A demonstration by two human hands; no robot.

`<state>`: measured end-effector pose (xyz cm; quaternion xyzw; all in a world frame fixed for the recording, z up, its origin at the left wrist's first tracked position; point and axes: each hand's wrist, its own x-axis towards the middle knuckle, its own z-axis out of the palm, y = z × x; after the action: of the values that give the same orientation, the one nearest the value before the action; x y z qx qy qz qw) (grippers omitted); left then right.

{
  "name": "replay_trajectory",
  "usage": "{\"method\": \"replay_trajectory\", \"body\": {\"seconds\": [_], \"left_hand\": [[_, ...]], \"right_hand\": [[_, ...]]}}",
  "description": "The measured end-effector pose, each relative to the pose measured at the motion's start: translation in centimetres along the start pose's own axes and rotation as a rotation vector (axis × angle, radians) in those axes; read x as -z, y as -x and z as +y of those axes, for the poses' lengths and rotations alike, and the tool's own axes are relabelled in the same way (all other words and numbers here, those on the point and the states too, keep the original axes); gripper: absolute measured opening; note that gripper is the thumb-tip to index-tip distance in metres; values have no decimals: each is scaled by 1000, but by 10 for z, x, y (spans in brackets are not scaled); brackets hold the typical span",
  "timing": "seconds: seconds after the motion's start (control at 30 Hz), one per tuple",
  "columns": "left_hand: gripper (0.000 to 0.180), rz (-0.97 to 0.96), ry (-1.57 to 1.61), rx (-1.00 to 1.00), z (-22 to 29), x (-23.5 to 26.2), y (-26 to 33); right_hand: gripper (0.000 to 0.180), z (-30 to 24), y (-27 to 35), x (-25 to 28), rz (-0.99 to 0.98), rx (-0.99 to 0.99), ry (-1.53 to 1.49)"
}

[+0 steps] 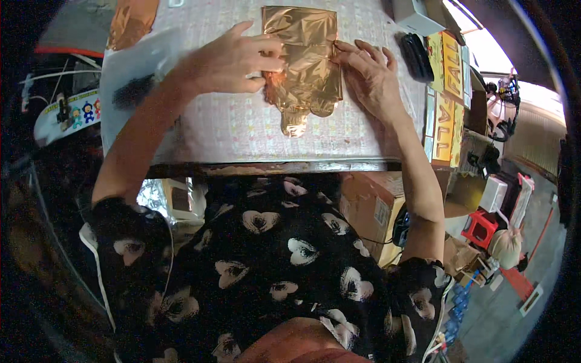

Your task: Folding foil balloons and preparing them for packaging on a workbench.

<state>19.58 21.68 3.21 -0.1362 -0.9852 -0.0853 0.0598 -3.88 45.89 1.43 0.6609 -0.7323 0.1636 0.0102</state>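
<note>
A flat gold foil balloon (305, 66), apparently folded, lies on the patterned white tabletop in front of me. Its foil is creased, and rounded tabs stick out at the near end. My left hand (239, 60) lies over its left edge with fingers spread, their tips on the foil. At the right edge, my right hand (369, 69) has thumb and forefinger closed on the foil's rim, while the other fingers curl loosely above the table.
More copper-gold foil (130, 24) and a clear plastic bag (142, 69) lie on the left. To the right are a black case (416, 57), yellow printed packs (446, 115) and a white box (417, 15). A cardboard box (372, 202) stands below the table edge.
</note>
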Motion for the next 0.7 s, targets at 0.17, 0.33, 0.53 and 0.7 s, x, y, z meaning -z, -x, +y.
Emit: {"method": "replay_trajectory", "body": {"seconds": [0.17,0.33,0.53,0.7], "left_hand": [[23,138,44,-5,-1,-13,10],[23,165,188,185,2,-20,15],[27,224,254,277,0,-25,22],[26,225,207,276,1,-25,18]], "right_hand": [[32,-1,4,-1,17,-18,-84],[36,0,11,-3,-6,-57,-171],[36,-1,9,1,-37,-41,-195],[40,-1,11,2,-17,-47,-189]]}}
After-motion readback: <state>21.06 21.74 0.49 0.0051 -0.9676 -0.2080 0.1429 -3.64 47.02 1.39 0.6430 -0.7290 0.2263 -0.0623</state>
